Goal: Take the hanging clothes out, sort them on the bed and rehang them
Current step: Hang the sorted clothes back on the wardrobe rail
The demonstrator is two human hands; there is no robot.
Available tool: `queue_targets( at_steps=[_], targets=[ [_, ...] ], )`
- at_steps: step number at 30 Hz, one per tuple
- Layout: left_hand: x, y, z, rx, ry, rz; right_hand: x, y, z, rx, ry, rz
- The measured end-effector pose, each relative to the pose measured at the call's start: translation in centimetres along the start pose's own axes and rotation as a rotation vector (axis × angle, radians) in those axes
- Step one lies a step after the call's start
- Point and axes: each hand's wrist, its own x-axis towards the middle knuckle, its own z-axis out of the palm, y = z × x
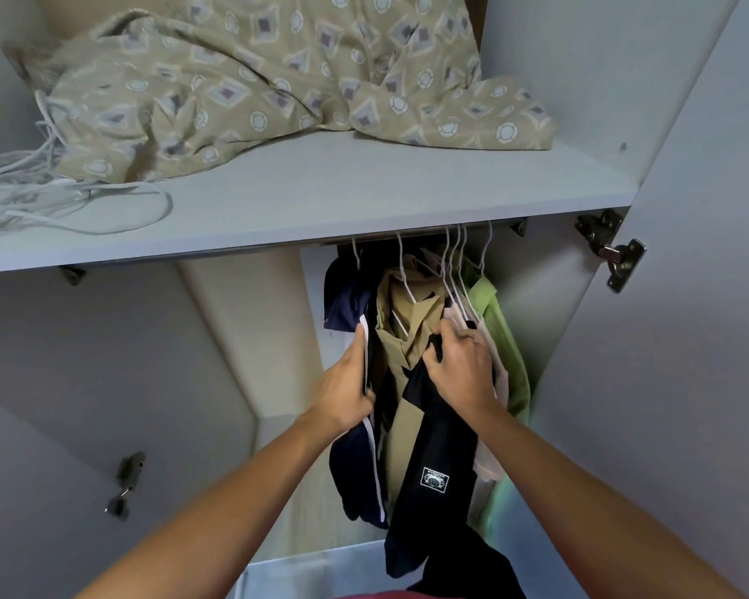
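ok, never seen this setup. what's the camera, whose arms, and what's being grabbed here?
There is no machine: the two bare arms belong to a person. The one picture comes from a wide-angle camera worn on the person's head, looking forward into an open wardrobe.

Clothes hang on white wire hangers from a rail under the shelf. The left hand grips the dark navy jacket with a white stripe. The right hand has its grip on a black garment with a small patch. Between them hangs a tan shirt, and a light green shirt hangs at the far right.

On the shelf lie a crumpled patterned cloth and a tangle of white cord.
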Motion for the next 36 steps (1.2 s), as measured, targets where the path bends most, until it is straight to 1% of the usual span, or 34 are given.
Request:
queue_targets(
  at_steps=[3, 6, 12, 16, 20, 23, 26, 29, 34, 36],
  targets=[
    [0.9, 1.6, 1.1, -0.017, -0.002, 0.025, 0.0, 1.8, -0.6, -0.056, -0.022, 0.019],
    [2.2, 3.8, 2.4, -0.043, -0.017, 0.045, -0.1, 3.4, -1.4, -0.092, -0.008, 0.032],
    [3.3, 7.8, 3.9, -0.098, -0.058, 0.041, 0.2, 5.8, -2.4, -0.157, -0.025, -0.026],
    [3.0, 7.0, 3.3, -0.164, -0.120, 0.038, 0.0, 5.2, -2.7, -0.142, -0.070, -0.048],
    [1.2, 5.1, 0.3, -0.031, -0.162, 0.041, -0.7, 3.8, -3.6, -0.162, -0.164, -0.008],
    [-1.6, 3.2, -2.6, 0.031, -0.107, 0.014, -1.1, 1.3, -4.7, -0.160, -0.196, 0.004],
    [-5.5, 0.7, -5.7, 0.111, -0.036, -0.023, -2.2, -2.8, -5.7, -0.105, -0.232, -0.034],
    [-10.1, -2.1, -8.8, 0.178, 0.020, -0.080, -3.7, -8.0, -5.7, 0.015, -0.272, -0.068],
    [-17.3, -7.1, -12.8, 0.300, 0.129, -0.223, -5.6, -16.6, -4.4, 0.129, -0.385, -0.201],
    [-20.0, -8.3, -14.1, 0.347, 0.168, -0.296, -6.2, -19.7, -3.7, 0.175, -0.442, -0.282]
  ],
)
